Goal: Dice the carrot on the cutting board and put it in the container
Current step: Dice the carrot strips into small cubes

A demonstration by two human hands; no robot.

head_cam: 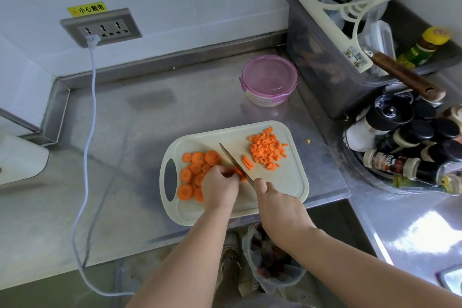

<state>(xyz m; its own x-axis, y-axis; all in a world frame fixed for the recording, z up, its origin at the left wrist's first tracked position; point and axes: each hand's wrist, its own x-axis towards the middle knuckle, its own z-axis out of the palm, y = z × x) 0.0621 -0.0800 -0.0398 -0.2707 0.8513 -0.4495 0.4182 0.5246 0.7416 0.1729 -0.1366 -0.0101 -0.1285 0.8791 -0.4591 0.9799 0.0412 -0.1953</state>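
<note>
The steel table carries everything, and the cutting board lies near its front edge, close to the person so both arms reach it easily. The container stands well behind the board with its purple lid on. It looks parked out of the way until the dicing is finished, so nothing has gone into it yet.

The right hand has its grip closed round the handle of the knife, whose blade slants across the middle of the board with the tip pointing away. The left hand curls its fingers down over a carrot piece right against the blade – a grip that pins the piece and, I judge, keeps the fingertips tucked back from the edge.

The carrot is sorted by stage. The uncut carrot rounds are heaped on the left by the board's handle hole, within reach of the feeding hand. The diced pile sits at the far right corner, pushed clear of the blade. A few carrot sticks lie between knife and pile, probably waiting for the crosswise cut. One stray cube lies on the table just off the board's right edge – it will need collecting.
</note>
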